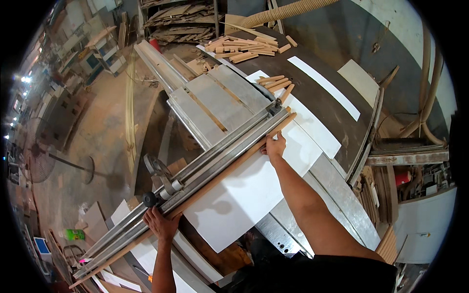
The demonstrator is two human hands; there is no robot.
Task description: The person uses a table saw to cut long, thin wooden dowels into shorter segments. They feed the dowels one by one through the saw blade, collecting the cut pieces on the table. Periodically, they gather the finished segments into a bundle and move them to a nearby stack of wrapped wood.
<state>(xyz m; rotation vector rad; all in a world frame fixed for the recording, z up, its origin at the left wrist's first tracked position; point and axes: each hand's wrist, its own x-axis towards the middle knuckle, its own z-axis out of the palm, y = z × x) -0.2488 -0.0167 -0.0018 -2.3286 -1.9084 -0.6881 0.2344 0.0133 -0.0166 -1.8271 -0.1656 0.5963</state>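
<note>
A big white board lies flat on the saw table, with its long top edge pushed up against a long metal fence that runs slanted across the table. A thin wooden strip lies along that fence, touching the board's edge.

The right hand rests near the far end of the strip, fingers spread flat and pressing on the strip and the board. The left hand is at the near end of the fence, fingers curled around the rail just below a black knob.

The board's near corner hangs out over the table's front edge (there is bare metal to the right of it). Past the fence, the dark table top has some open room, with a few short wood sticks just beyond the fence's far end. A bigger pile of cut sticks sits at the far edge.
</note>
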